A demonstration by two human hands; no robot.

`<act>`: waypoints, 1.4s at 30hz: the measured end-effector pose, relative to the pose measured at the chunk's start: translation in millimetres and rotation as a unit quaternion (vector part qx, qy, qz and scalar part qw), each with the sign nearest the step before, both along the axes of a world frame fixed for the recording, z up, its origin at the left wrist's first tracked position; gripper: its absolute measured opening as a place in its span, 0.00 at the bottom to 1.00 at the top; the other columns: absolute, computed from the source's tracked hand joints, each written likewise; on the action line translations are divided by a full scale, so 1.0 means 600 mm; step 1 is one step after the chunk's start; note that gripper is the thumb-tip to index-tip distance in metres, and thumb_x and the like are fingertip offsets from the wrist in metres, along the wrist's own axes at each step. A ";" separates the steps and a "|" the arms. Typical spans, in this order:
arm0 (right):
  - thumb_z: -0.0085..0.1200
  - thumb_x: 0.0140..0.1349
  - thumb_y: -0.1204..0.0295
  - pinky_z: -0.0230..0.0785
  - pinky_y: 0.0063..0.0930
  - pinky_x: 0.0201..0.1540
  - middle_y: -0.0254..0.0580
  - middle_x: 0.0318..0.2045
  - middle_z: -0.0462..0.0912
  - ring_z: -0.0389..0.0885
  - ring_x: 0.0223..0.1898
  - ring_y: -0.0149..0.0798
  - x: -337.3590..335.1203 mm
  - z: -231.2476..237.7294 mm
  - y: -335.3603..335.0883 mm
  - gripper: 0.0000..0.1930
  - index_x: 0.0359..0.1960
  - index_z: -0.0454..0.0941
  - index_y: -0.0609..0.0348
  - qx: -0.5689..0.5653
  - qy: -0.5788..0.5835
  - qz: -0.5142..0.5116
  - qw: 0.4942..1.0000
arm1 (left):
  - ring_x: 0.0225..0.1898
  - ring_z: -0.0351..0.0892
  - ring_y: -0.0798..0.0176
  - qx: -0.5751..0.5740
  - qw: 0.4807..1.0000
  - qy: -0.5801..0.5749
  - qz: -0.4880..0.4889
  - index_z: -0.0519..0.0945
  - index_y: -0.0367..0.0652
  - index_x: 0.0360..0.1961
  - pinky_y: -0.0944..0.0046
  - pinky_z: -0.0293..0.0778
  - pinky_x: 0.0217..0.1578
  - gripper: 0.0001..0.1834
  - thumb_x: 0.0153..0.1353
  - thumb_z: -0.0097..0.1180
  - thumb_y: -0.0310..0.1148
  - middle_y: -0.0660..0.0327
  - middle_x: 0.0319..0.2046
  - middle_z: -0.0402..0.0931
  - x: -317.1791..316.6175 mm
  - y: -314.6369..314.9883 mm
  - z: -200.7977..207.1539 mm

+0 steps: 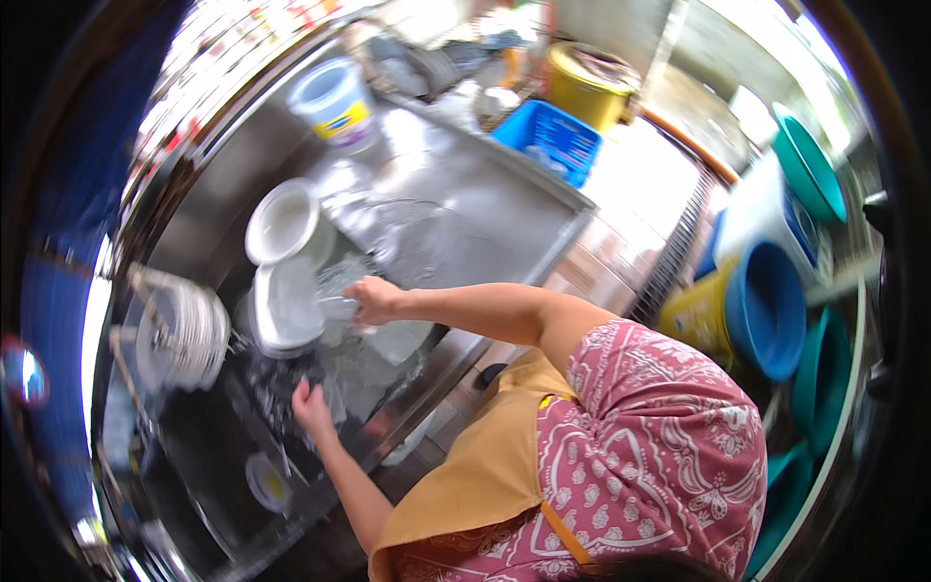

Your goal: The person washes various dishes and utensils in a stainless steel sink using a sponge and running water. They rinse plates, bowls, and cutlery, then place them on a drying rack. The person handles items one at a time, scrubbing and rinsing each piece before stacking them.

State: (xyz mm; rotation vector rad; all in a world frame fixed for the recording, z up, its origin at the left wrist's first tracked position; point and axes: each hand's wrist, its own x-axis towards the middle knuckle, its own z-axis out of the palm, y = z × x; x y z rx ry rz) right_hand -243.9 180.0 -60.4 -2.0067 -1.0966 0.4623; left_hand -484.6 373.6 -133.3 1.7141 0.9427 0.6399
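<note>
Handle (pixel 337 307) sits within the right fingers (pixel 361 290).

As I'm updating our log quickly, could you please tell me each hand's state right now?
Left hand: partly open, fingers loosely curled, apparently empty.
Right hand: closed, apparently on a pale, translucent object too blurred to identify.

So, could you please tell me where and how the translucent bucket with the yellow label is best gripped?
I would pinch the near rim of the translucent bucket, coming from above on the person's side. It stands upright on the metal counter with its mouth open upward, so that rim looks free to take; the right hand is nearer than the left hand.
</note>
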 end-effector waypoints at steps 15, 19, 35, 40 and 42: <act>0.51 0.59 0.65 0.70 0.32 0.47 0.39 0.40 0.79 0.77 0.41 0.38 0.010 -0.030 -0.949 0.14 0.43 0.75 0.58 0.649 0.235 -0.543 0.479 | 0.42 0.71 0.46 0.380 0.885 0.155 -0.221 0.72 0.33 0.41 0.52 0.69 0.42 0.17 0.63 0.47 0.39 0.47 0.43 0.67 0.040 -0.308 0.018; 0.41 0.65 0.66 0.56 0.51 0.62 0.51 0.54 0.71 0.68 0.56 0.48 -0.105 -0.142 -1.276 0.21 0.55 0.65 0.66 0.742 0.137 -0.582 0.303 | 0.44 0.70 0.46 0.349 0.900 0.207 -0.156 0.74 0.33 0.38 0.52 0.67 0.44 0.20 0.63 0.45 0.43 0.47 0.43 0.68 0.091 -0.346 0.022; 0.43 0.58 0.74 0.45 0.40 0.58 0.49 0.56 0.59 0.56 0.56 0.48 -0.287 -0.470 -1.737 0.25 0.57 0.55 0.71 0.519 0.287 -0.788 0.166 | 0.51 0.69 0.50 0.226 0.883 0.410 0.008 0.77 0.45 0.42 0.48 0.63 0.50 0.20 0.55 0.49 0.47 0.53 0.46 0.71 0.110 -0.393 0.019; 0.44 0.58 0.73 0.57 0.35 0.47 0.49 0.46 0.67 0.66 0.46 0.46 -0.239 -0.432 -1.732 0.19 0.50 0.62 0.72 0.379 0.251 -0.856 0.246 | 0.46 0.73 0.48 0.248 0.911 0.328 -0.006 0.77 0.38 0.42 0.56 0.68 0.48 0.17 0.54 0.53 0.38 0.48 0.42 0.74 0.143 -0.376 0.001; 0.45 0.58 0.72 0.62 0.33 0.43 0.49 0.42 0.70 0.69 0.42 0.44 -0.193 -0.428 -1.709 0.17 0.47 0.65 0.72 0.374 0.222 -0.858 0.273 | 0.47 0.74 0.47 0.221 0.903 0.367 -0.036 0.77 0.38 0.44 0.55 0.69 0.48 0.19 0.51 0.56 0.36 0.44 0.44 0.74 0.169 -0.365 0.015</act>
